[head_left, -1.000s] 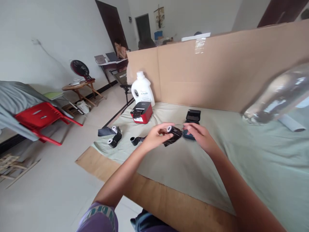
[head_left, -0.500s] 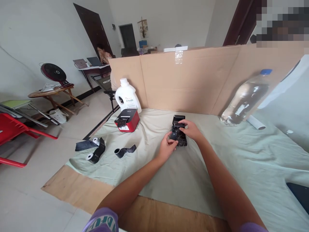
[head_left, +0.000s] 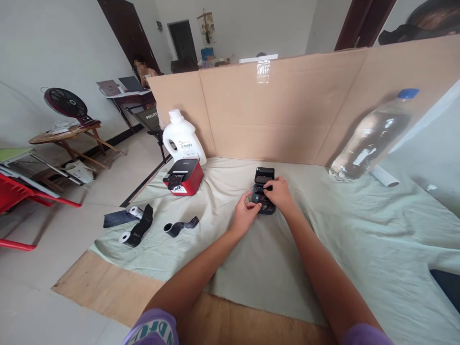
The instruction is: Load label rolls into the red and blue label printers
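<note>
A small black printer with its lid raised sits on the pale green cloth near the cardboard wall. Both my hands rest on its front. My left hand is curled against the printer's left front corner, fingers closed on the dark body. My right hand lies over the top, fingers pinched on a dark roll set in the open bay. What is between the fingers is mostly hidden.
A red and black printer and a white jug stand at the left. Dark wrapped rolls and a loose dark strip lie near the cloth's left edge. A clear water bottle leans at right. A cardboard wall closes the back.
A second ago both hands held a dark roll in the air in front of the printer. They have since come down onto the black printer, the roll now at its open bay.
</note>
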`<state>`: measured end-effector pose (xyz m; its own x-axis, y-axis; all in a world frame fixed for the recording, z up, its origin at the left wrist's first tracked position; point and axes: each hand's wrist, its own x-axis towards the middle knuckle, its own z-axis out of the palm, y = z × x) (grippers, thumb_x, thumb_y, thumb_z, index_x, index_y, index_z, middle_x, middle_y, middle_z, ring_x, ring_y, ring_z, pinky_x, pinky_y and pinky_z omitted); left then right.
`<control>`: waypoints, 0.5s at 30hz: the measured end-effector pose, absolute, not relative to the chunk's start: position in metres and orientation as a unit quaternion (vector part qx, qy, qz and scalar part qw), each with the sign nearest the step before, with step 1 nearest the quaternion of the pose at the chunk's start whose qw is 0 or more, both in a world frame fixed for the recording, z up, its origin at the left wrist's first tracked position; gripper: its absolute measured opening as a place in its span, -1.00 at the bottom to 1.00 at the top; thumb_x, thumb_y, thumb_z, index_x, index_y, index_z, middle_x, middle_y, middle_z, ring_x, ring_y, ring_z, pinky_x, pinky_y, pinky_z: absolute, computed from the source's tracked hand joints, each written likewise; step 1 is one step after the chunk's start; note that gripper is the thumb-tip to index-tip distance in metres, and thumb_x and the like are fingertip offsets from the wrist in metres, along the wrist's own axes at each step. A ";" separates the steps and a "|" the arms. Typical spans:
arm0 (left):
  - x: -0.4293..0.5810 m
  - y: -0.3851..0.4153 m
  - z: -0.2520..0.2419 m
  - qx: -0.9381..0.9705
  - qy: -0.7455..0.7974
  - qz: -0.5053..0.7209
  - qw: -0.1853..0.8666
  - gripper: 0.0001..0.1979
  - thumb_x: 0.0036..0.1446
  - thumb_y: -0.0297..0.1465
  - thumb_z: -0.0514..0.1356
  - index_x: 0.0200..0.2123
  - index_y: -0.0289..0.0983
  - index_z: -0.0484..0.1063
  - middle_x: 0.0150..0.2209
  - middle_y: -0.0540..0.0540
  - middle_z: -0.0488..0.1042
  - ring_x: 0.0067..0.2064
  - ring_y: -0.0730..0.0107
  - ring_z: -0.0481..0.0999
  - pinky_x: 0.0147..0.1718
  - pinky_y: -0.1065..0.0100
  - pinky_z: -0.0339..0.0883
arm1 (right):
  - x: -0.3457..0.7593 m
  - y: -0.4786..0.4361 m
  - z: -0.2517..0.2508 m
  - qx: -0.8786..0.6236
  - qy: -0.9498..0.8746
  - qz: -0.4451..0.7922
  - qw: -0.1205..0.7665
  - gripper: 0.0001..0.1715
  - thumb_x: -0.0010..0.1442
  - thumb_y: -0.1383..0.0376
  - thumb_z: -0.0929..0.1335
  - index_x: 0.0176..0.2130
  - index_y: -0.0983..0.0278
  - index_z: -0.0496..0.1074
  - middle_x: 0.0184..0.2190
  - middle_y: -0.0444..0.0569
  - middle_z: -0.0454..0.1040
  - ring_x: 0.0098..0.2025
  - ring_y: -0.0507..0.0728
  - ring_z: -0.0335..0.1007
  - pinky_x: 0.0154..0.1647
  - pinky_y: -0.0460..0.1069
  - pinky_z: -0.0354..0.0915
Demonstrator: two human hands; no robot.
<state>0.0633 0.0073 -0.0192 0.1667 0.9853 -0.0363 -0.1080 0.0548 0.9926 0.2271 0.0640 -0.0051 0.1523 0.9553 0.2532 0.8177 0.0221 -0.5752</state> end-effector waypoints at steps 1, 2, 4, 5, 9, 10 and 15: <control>0.063 0.007 -0.019 0.501 0.439 0.472 0.577 -0.32 -0.03 -0.23 0.37 0.14 -0.28 0.26 -0.55 0.12 0.44 -0.61 0.55 0.26 -0.58 0.46 0.12 | 0.227 0.063 -0.006 -0.698 -0.635 0.104 0.314 -0.81 0.06 0.34 0.40 -0.26 0.26 0.57 -0.11 0.14 0.36 0.00 0.31 0.24 0.10 0.18 0.20; 0.063 0.007 -0.019 0.503 0.439 0.472 0.576 -0.33 -0.03 -0.23 0.37 0.13 -0.27 0.27 -0.55 0.12 0.44 -0.61 0.55 0.27 -0.57 0.45 0.13 | 0.226 0.063 -0.006 -0.705 -0.627 0.099 0.315 -0.81 0.05 0.32 0.41 -0.26 0.25 0.56 -0.12 0.14 0.34 0.00 0.32 0.23 0.09 0.19 0.20; 0.064 0.007 -0.019 0.504 0.440 0.473 0.573 -0.36 -0.03 -0.23 0.36 0.11 -0.27 0.28 -0.55 0.11 0.44 -0.60 0.54 0.27 -0.55 0.45 0.14 | 0.226 0.062 -0.008 -0.716 -0.609 0.097 0.327 -0.75 0.02 0.31 0.44 -0.22 0.24 0.52 -0.13 0.12 0.32 -0.02 0.31 0.24 0.07 0.19 0.22; 0.064 0.007 -0.019 0.505 0.440 0.475 0.571 -0.39 -0.03 -0.24 0.35 0.09 -0.27 0.29 -0.54 0.11 0.44 -0.59 0.55 0.27 -0.55 0.45 0.14 | 0.227 0.063 -0.009 -0.719 -0.600 0.100 0.337 -0.70 -0.01 0.30 0.45 -0.20 0.24 0.49 -0.13 0.10 0.32 -0.02 0.29 0.25 0.07 0.18 0.23; 0.061 0.004 -0.018 0.523 0.436 0.480 0.553 -0.58 -0.04 -0.35 0.30 -0.07 -0.26 0.38 -0.55 0.12 0.37 -0.55 0.55 0.26 -0.51 0.45 0.13 | 0.234 0.066 -0.007 -0.711 -0.557 0.146 0.404 -0.57 0.00 0.20 0.43 -0.11 0.24 0.38 -0.09 0.08 0.38 -0.06 0.25 0.31 0.05 0.16 0.27; 0.059 0.003 -0.018 0.533 0.433 0.484 0.543 -0.65 -0.04 -0.38 0.27 -0.12 -0.26 0.40 -0.56 0.12 0.34 -0.54 0.54 0.25 -0.50 0.45 0.12 | 0.237 0.067 -0.005 -0.702 -0.548 0.165 0.424 -0.53 0.03 0.17 0.42 -0.07 0.25 0.36 -0.06 0.10 0.40 -0.08 0.24 0.33 0.04 0.16 0.28; 0.049 -0.006 -0.017 0.586 0.425 0.481 0.494 -0.85 -0.03 -0.46 0.16 -0.32 -0.24 0.45 -0.57 0.10 0.28 -0.51 0.49 0.25 -0.46 0.41 0.13 | 0.247 0.066 0.006 -0.628 -0.548 0.249 0.494 -0.21 0.12 0.07 0.38 0.25 0.25 0.17 0.17 0.17 0.38 -0.06 0.21 0.38 0.02 0.15 0.31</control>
<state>0.0486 -0.0064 -0.0168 0.1748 0.9740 0.1440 0.0227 -0.1502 0.9884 0.2469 0.0662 0.0057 0.2754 0.9339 0.2281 0.4414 0.0879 -0.8930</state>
